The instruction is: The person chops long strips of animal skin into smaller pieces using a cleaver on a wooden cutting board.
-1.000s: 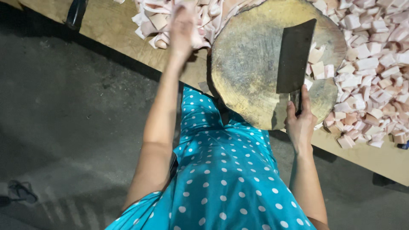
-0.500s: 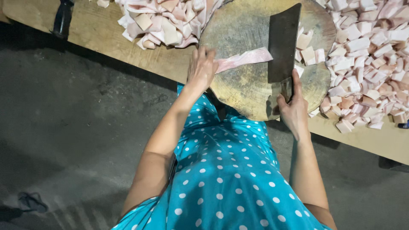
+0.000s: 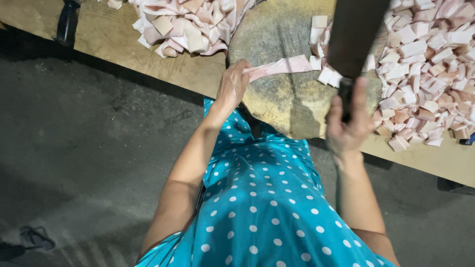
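A strip of pale pink meat (image 3: 282, 66) lies flat across the round wooden chopping block (image 3: 292, 106), its long axis running left to right with a slight upward tilt toward the right. Its left end sits at the block's left edge, pinched in your left hand (image 3: 232, 86), whose fingers curl closed over it. Its right end points toward the cleaver (image 3: 356, 34) and reaches a few small cut cubes (image 3: 324, 74) just beside the blade. Your right hand (image 3: 349, 123) is clenched around the cleaver's dark handle, holding the broad dark blade raised over the right side of the block. The block rests on a wooden table (image 3: 148, 49). To its right spreads a large heap of diced pink pieces (image 3: 425, 64); to its upper left lies a pile of uncut strips (image 3: 188, 24). Your blue dress with white dots (image 3: 267, 207) fills the lower middle, above a dark floor (image 3: 74, 148).
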